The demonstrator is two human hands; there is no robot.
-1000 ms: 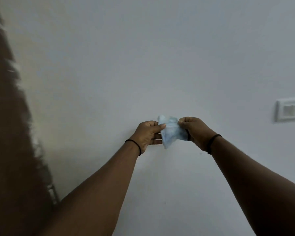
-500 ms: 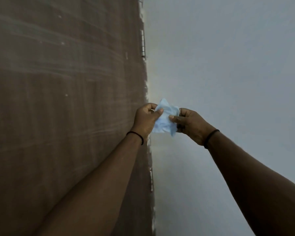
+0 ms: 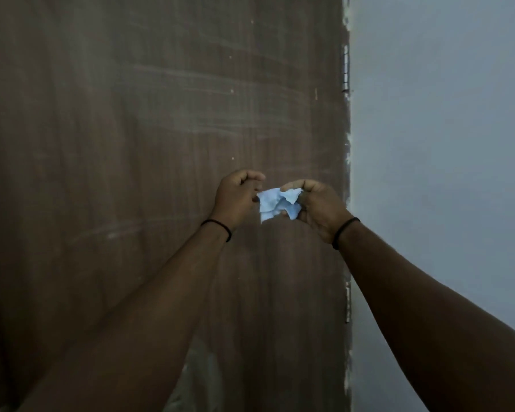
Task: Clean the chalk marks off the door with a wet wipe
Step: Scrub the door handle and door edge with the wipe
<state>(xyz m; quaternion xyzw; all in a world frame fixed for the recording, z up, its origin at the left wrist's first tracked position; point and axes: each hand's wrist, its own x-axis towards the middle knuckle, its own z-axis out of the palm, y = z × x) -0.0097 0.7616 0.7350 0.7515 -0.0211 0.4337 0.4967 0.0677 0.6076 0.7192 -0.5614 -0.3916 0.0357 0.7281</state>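
While both arms are raised in front of the door, the scene is laid out as follows, from left to right.

Door: one brown wooden door (image 3: 131, 144) is seen, filling the left and middle of the view; its right edge is met by the wall.

Chalk marks: several faint pale streaks (image 3: 208, 129) are spread across the door's upper half, mostly running sideways; an exact count cannot be made, as they are blurred into one another. A few small pale specks are scattered among them.

Left hand: one left hand (image 3: 238, 197) is held up before the door, its fingers curled, and the left edge of the wipe is pinched between thumb and fingers.

Wristbands: two thin black bands are worn, one on the left wrist (image 3: 217, 226) and one on the right wrist (image 3: 345, 230).

Wet wipe: one pale blue wipe (image 3: 275, 205) is held crumpled between the two hands, in front of the door at mid-height. Whether the door is touched by it cannot be told.

Right hand: one right hand (image 3: 318, 209) is curled round the right side of the wipe, which is gripped by thumb and fingers.

Hinges: two metal hinges are made out along the door's right edge, one high (image 3: 345, 69) and one low (image 3: 348, 304).

Wall: one plain grey-white wall (image 3: 443, 144) is seen at the right.
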